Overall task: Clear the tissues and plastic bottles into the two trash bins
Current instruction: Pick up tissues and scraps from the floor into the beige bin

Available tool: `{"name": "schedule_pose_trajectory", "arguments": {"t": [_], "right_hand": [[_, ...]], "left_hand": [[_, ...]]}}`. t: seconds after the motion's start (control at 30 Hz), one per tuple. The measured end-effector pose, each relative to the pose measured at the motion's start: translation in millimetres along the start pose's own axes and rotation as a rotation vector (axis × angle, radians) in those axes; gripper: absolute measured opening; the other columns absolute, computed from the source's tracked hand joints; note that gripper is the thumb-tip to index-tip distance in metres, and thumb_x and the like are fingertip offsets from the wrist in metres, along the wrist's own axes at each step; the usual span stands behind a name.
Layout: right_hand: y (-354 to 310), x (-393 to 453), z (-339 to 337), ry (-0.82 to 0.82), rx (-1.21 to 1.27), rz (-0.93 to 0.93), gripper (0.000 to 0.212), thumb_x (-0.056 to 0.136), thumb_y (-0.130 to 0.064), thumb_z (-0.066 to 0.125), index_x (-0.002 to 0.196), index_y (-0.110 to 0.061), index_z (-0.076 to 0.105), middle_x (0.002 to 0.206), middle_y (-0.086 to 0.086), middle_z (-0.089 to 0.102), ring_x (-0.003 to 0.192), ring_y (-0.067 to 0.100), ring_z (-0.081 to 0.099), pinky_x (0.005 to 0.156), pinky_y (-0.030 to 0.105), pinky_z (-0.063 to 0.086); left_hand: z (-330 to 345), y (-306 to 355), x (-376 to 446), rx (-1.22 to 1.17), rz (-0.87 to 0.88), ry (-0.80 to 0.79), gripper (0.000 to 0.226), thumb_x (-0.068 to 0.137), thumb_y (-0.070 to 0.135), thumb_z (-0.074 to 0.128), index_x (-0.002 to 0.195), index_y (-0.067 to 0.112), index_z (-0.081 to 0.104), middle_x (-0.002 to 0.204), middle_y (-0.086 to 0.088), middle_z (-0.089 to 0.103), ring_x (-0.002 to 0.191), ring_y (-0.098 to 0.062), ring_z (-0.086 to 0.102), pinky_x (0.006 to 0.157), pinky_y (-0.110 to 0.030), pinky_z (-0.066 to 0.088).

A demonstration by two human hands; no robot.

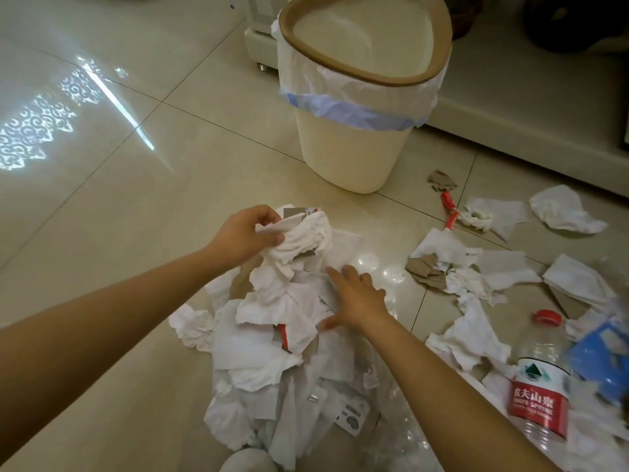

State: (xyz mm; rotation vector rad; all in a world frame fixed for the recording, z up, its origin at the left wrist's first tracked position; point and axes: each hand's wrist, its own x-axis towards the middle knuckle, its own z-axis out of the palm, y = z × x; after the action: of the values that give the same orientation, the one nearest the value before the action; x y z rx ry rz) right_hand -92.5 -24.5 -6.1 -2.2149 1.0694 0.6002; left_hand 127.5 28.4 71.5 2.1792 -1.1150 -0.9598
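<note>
A heap of crumpled white tissues (272, 352) lies on the tiled floor in front of me. My left hand (245, 233) grips a bunch of tissue (303, 238) at the top of the heap. My right hand (354, 298) rests on the heap's right side with fingers spread flat. A clear plastic bottle (541, 393) with a red label and red cap lies at the lower right. More tissues (473, 277) and brown paper scraps are scattered to the right. A cream trash bin (354, 148) with a white liner stands beyond the heap; only this one bin is visible.
A blue packet (602, 356) lies beside the bottle. A red strip (449, 209) and a loose tissue (561, 212) lie near the bin's right. A white cabinet base (527, 127) runs behind the bin. Glossy floor tiles (102, 199) stretch to the left.
</note>
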Motion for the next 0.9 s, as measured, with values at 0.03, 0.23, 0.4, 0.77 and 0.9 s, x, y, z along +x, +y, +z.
{"name": "schedule_pose_trajectory", "arguments": {"t": [0.03, 0.23, 0.4, 0.77, 0.9], "right_hand": [[-3, 1, 4, -0.015, 0.006, 0.018, 0.112, 0.059, -0.058, 0.08, 0.147, -0.038, 0.013, 0.154, 0.003, 0.013, 0.137, 0.035, 0.021, 0.101, 0.058, 0.034], [-31, -6, 28, 0.083, 0.035, 0.042, 0.072, 0.08, -0.028, 0.068, 0.141, -0.027, 0.03, 0.147, 0.01, 0.022, 0.13, 0.036, 0.028, 0.092, 0.051, 0.044], [-30, -15, 31, 0.155, -0.116, -0.05, 0.047, 0.087, -0.002, 0.053, 0.132, -0.011, 0.042, 0.142, 0.016, 0.031, 0.122, 0.034, 0.039, 0.073, 0.036, 0.042], [-13, -30, 7, 0.366, -0.164, -0.165, 0.032, 0.057, -0.008, 0.085, 0.082, -0.009, 0.066, 0.078, 0.009, 0.061, 0.062, 0.026, 0.061, 0.044, 0.027, 0.034], [-4, -38, -41, 0.475, 0.059, -0.156, 0.022, 0.082, -0.004, 0.056, 0.101, -0.011, 0.065, 0.1, 0.009, 0.062, 0.089, 0.029, 0.06, 0.069, 0.035, 0.046]], "left_hand": [[-2, 0, 0, -0.043, -0.007, 0.01, 0.013, 0.081, 0.021, 0.072, 0.091, 0.022, 0.064, 0.095, 0.007, 0.064, 0.084, -0.012, 0.058, 0.072, -0.026, 0.046], [2, 6, -2, -0.116, -0.046, 0.02, 0.017, 0.078, 0.017, 0.073, 0.092, 0.014, 0.063, 0.09, 0.002, 0.064, 0.077, -0.013, 0.057, 0.066, -0.024, 0.045], [3, 14, -4, -0.108, -0.051, 0.016, 0.015, 0.078, 0.017, 0.072, 0.09, 0.018, 0.063, 0.093, 0.002, 0.065, 0.08, -0.016, 0.06, 0.073, -0.032, 0.05], [-17, 33, -15, -0.228, -0.078, 0.008, 0.019, 0.081, 0.019, 0.07, 0.098, 0.016, 0.06, 0.094, -0.004, 0.065, 0.074, -0.017, 0.061, 0.064, -0.027, 0.051], [-26, 42, -20, -0.241, -0.053, 0.004, 0.021, 0.082, 0.019, 0.071, 0.101, 0.015, 0.061, 0.097, -0.006, 0.067, 0.075, -0.018, 0.063, 0.067, -0.029, 0.052]]}}
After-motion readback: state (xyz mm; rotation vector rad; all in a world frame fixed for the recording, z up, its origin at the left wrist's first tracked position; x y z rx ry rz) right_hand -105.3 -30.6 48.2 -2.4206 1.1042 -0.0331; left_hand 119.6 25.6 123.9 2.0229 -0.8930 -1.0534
